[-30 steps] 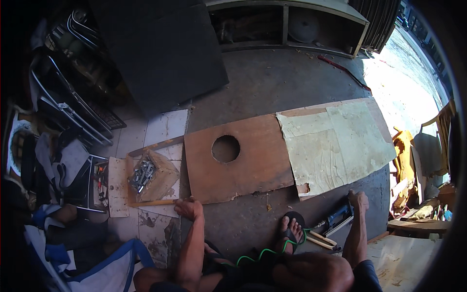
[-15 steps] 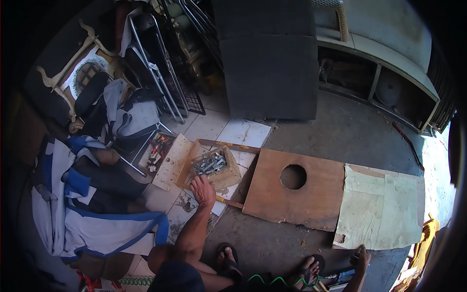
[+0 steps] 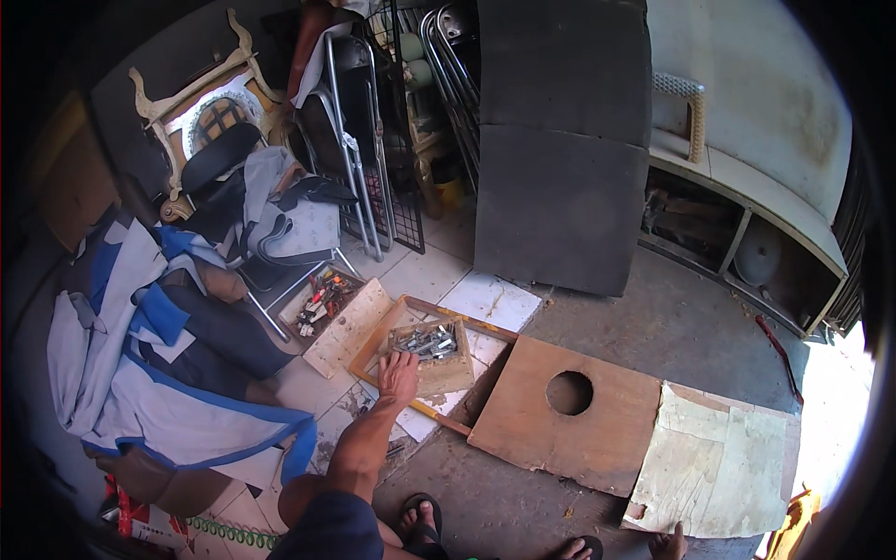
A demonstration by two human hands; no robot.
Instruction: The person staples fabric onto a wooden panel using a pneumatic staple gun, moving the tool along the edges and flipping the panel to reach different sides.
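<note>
A small wooden box point(image 3: 446, 378) of loose metal hardware pieces point(image 3: 435, 342) stands inside an amber-brown wooden frame point(image 3: 375, 338) on the floor. My left hand point(image 3: 399, 379) rests at the near-left corner of this box, its fingers stretched over the rim; the fingertips' undersides are hidden. At the lower right, my right hand point(image 3: 667, 544) is partly cut off by the picture's edge. One digit lies over the near edge of a board covered in pale, torn paper point(image 3: 714, 457), with the rest of the hand below that edge.
A brown board point(image 3: 523, 401) with a round hole adjoins the frame. Another wooden box point(image 3: 317, 303) holds tools. White and blue fabric point(image 3: 196, 401) is heaped at left, by folded chairs point(image 3: 353, 140). A tall dark panel point(image 3: 560, 196) and low shelves point(image 3: 700, 219) stand behind.
The view has tilted up and shifted, so the scene sits lower in the picture. My left hand has edged farther over the box's corner. The right hand stays at the paper-covered board's edge.
</note>
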